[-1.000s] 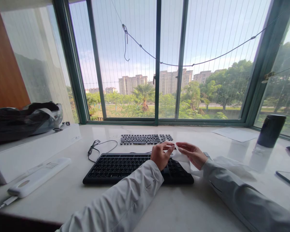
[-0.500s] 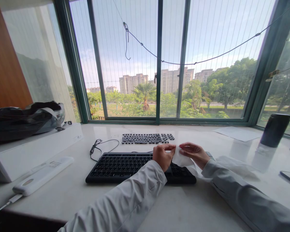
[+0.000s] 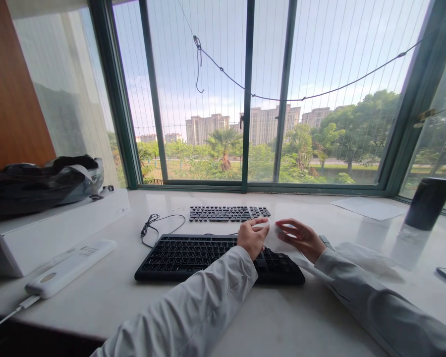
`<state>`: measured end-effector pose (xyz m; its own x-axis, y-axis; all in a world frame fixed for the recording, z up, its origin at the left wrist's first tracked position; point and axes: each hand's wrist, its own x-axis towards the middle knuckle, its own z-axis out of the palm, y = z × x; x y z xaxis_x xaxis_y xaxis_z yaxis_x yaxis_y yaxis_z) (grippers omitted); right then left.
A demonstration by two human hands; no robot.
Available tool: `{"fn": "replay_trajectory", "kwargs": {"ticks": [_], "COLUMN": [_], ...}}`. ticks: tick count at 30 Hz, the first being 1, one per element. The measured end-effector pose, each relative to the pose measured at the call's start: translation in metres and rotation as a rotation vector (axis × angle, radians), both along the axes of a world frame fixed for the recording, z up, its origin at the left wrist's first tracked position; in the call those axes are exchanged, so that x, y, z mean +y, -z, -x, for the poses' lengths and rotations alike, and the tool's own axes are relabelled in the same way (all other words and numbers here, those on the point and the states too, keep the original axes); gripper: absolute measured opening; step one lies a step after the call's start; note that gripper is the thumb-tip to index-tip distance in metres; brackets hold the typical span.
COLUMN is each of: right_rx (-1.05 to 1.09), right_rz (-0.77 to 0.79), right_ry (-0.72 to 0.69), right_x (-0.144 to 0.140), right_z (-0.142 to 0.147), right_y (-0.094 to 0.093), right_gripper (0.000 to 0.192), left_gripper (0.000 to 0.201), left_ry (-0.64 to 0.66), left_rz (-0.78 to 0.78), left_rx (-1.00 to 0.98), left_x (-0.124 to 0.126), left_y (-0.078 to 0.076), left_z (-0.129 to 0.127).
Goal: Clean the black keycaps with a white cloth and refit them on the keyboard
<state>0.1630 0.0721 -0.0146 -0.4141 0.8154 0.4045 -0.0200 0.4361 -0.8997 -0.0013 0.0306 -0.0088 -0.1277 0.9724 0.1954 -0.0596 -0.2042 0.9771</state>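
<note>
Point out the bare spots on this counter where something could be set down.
Bare counter runs in front of the black keyboard, between the two sleeves. Another patch lies between the coiled cable and the white box. It is crowded at the keyboard's right end, where the left hand and right hand hold a white wipe.

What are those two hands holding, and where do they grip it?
A white wipe, stretched between left hand and right hand, each pinching one side edge with fingertips above the black keyboard.

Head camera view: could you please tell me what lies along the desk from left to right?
Dark bag → white box → white remote-like device → black keyboard → left hand → white wipe → right hand → sheet of paper → black cylindrical cup.
</note>
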Motion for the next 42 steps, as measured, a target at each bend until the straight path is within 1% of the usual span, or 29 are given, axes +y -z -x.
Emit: {"fn": "replay_trajectory", "kwargs": {"ticks": [3,6,10,12,16,19,23,26,28,32,36,39,42], "right_rx": [0.025,0.113,0.167,0.181,0.156,0.129,0.113,0.120,0.127,0.134,0.165,0.196,0.188], "right_rz": [0.063,0.110,0.123,0.120,0.116,0.074,0.044,0.048,0.039,0.021,0.095,0.139,0.110], "right_ry": [0.048,0.118,0.189,0.213,0.233,0.259,0.237,0.199,0.193,0.213,0.226,0.319,0.450], "right_x": [-0.001,-0.004,-0.006,-0.005,-0.002,0.001,0.005,0.006,0.006,0.006,0.011,0.019,0.033], "right_z": [-0.001,0.001,0.003,0.002,0.000,-0.001,-0.001,0.000,0.000,-0.002,-0.005,-0.009,-0.017], "right_y": [-0.002,-0.003,-0.004,-0.005,-0.006,-0.004,0.000,0.003,0.003,0.001,-0.001,0.002,0.010], "right_gripper": [0.047,0.051,0.051,0.052,0.053,0.053,0.054,0.053,0.052,0.050,0.050,0.049,0.047], "left_gripper": [0.042,0.045,0.057,0.060,0.057,0.051,0.047,0.043,0.040,0.039,0.041,0.042,0.044], "left_ry": [0.010,0.016,0.046,0.049,0.058,0.062,0.050,-0.008,-0.052,-0.061,-0.057,-0.104,-0.124], "left_rz": [0.024,0.032,0.015,0.005,-0.026,-0.044,-0.082,-0.117,-0.130,-0.121,-0.104,-0.104,-0.113], "left_rx": [-0.057,-0.079,-0.081,-0.078,-0.066,-0.031,0.066,0.211,0.270,0.263,0.204,0.169,0.151], "left_x": [0.000,-0.001,-0.003,-0.003,-0.004,-0.004,-0.006,-0.008,-0.008,-0.004,0.000,0.002,0.005], "left_y": [-0.001,-0.003,-0.003,-0.003,-0.003,-0.003,-0.003,-0.003,-0.003,0.000,0.002,0.002,0.003], "left_z": [0.000,0.000,-0.002,-0.002,-0.001,-0.001,0.000,0.002,0.002,0.001,0.003,0.006,0.009]}}
